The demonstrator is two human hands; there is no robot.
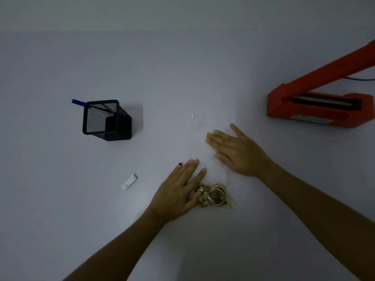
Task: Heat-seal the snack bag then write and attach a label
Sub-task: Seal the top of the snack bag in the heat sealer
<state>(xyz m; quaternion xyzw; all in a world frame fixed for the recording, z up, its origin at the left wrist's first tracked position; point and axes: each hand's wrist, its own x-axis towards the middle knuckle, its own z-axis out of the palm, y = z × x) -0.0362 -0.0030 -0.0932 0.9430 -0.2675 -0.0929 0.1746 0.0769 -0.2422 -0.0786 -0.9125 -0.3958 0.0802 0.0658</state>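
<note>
A clear snack bag (pixel 200 142) lies flat on the table, its mouth pointing away from me and brown snacks (pixel 213 196) bunched at its near end. My left hand (pixel 178 189) lies flat at the bag's left side, thumb against the snacks. My right hand (pixel 237 151) presses palm-down on the bag's empty right part, fingers spread. The red heat sealer (pixel 316 106) stands at the right with its arm raised. A small white label (pixel 129 181) lies left of my left hand. A blue pen (pixel 79 102) sticks out of a black mesh holder (pixel 103 119).
The table (pixel 182 74) is pale and dimly lit, and it ends at a wall at the back. A dark cable (pixel 359 79) runs off right behind the sealer.
</note>
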